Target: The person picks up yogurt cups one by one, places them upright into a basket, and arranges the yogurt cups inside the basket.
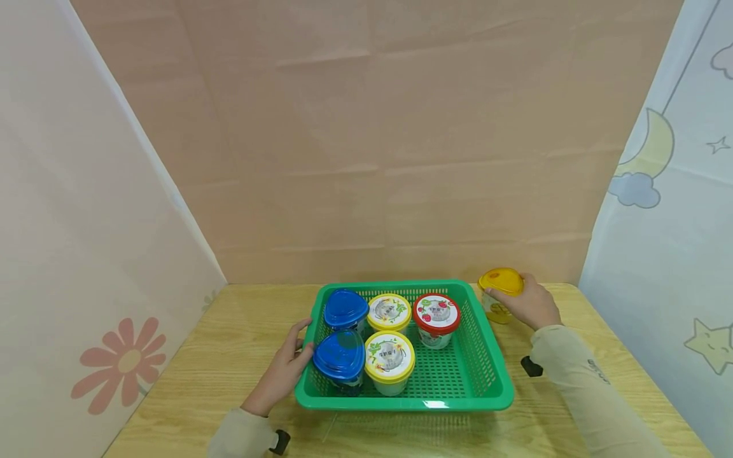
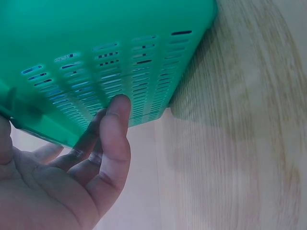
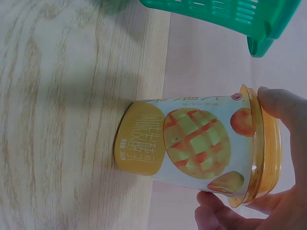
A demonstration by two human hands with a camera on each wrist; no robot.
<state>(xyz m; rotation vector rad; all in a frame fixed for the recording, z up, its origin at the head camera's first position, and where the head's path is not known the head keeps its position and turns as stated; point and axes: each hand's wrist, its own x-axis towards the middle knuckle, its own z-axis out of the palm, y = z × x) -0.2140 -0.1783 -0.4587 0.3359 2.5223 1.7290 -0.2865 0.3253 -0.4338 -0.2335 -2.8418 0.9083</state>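
My right hand (image 1: 529, 305) holds a yogurt cup (image 1: 496, 304) by its amber lid, just past the right side of a green plastic basket (image 1: 405, 403). Mango pictures cover that cup (image 3: 196, 146) in the right wrist view, where thumb and fingers lie on opposite sides near the lid. My left hand (image 1: 283, 367) grips the basket's left rim, the thumb over it and the other fingers against the slotted outer wall (image 2: 67, 28). Inside the basket are two blue-lidded cups (image 1: 346, 308), two yellow-rimmed cups (image 1: 390, 357) and one red-rimmed cup (image 1: 437, 317).
The basket stands on a wood-grain table (image 1: 229, 331). Behind it hangs a beige cloth backdrop (image 1: 372, 140). Pale patterned sheets line the left (image 1: 74, 210) and right (image 1: 658, 267) sides. A small black object (image 1: 531, 366) shows by my right sleeve.
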